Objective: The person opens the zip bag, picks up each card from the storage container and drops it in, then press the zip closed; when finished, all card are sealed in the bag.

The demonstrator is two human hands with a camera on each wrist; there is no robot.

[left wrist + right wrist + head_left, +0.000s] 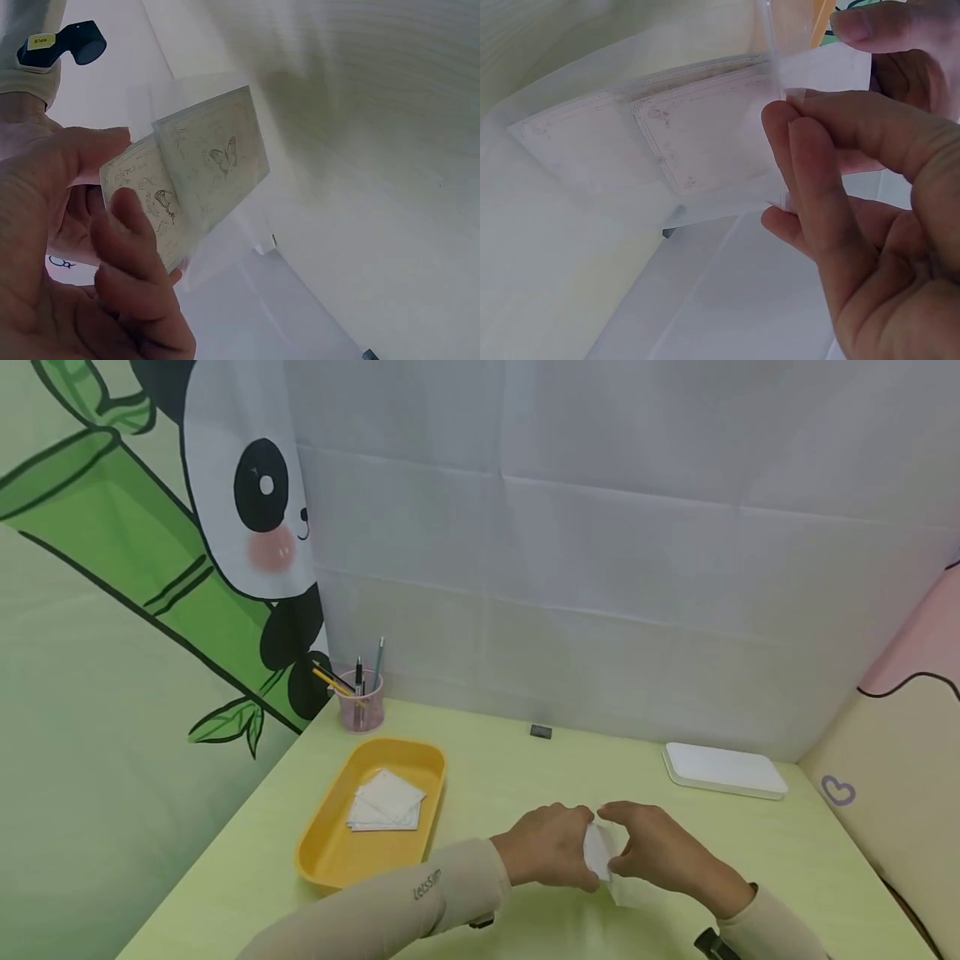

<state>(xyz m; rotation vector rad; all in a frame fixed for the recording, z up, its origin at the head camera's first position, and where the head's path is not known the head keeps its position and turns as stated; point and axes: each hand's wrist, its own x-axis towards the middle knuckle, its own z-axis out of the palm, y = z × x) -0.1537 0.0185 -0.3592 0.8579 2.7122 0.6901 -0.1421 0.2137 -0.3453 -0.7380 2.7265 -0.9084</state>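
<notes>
A translucent plastic bag holding white paper cards is held between both hands above the table. A butterfly print and fine line patterns show on the cards in the left wrist view. My left hand grips the end of the cards where they stick out of the bag's mouth. From the other side, my right hand pinches the bag's edge between thumb and fingers. Part of the cards is hidden behind the fingers in the head view.
Left of the hands lies a yellow tray with several white cards in it. A pink pen cup stands at the back left. Farther back are a small dark block and a white flat box.
</notes>
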